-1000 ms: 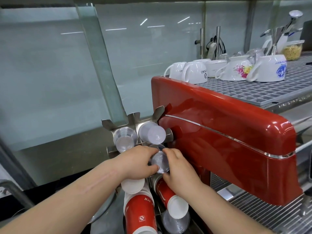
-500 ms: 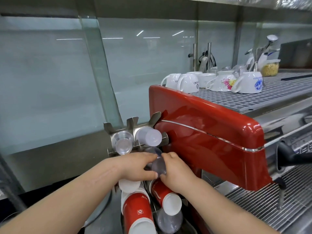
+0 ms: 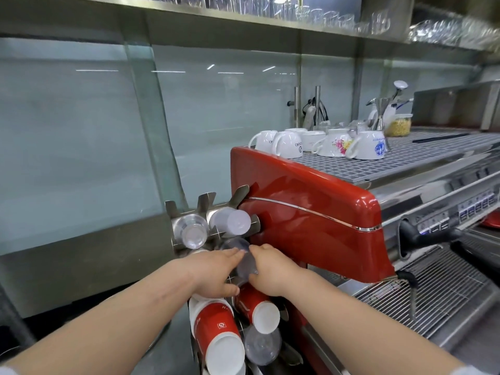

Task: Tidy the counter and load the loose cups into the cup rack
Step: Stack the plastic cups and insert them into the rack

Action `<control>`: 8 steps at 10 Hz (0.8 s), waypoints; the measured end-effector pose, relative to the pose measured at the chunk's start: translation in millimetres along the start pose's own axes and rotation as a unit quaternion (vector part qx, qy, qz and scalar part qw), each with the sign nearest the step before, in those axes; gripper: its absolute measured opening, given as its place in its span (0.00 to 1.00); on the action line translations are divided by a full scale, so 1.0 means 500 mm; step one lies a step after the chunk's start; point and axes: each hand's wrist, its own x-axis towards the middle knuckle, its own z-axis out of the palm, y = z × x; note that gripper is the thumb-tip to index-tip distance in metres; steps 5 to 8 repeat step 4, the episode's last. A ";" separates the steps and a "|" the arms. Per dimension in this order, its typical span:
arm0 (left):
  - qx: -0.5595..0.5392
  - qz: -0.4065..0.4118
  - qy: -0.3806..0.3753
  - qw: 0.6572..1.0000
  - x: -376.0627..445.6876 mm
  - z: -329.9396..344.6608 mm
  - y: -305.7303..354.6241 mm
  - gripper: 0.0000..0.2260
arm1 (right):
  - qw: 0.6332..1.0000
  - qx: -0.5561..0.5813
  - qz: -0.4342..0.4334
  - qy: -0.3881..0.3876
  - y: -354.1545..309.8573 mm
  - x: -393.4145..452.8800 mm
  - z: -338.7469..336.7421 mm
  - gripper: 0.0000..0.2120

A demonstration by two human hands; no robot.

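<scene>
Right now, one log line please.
hands: left and right both on clear cup | target: cup rack slot | status: seating

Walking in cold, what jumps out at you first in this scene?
The big glossy red espresso machine fills the middle and right, with white mugs upside down on its grey top grille. At its left side stands a metal cup rack with clear and red paper cups poking out towards the camera. In front, the left hand and right hand close around a clear plastic cup at the rack.
</scene>
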 end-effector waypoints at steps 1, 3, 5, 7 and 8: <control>0.023 -0.001 -0.003 1.000 -0.017 -0.003 0.002 0.39 | 0.995 -0.084 -0.019 -0.046 -0.026 -0.003 -0.031 0.19; 0.039 -0.031 0.036 0.998 -0.076 -0.037 -0.042 0.37 | 0.945 -0.292 -0.054 -0.139 -0.089 0.006 -0.106 0.19; 0.044 -0.061 0.086 0.993 -0.116 -0.077 -0.079 0.37 | 0.962 -0.259 -0.054 -0.071 -0.125 0.016 -0.175 0.23; 0.044 -0.061 0.086 0.993 -0.116 -0.077 -0.079 0.37 | 0.962 -0.259 -0.054 -0.071 -0.125 0.016 -0.175 0.23; 0.044 -0.061 0.086 0.993 -0.116 -0.077 -0.079 0.37 | 0.962 -0.259 -0.054 -0.071 -0.125 0.016 -0.175 0.23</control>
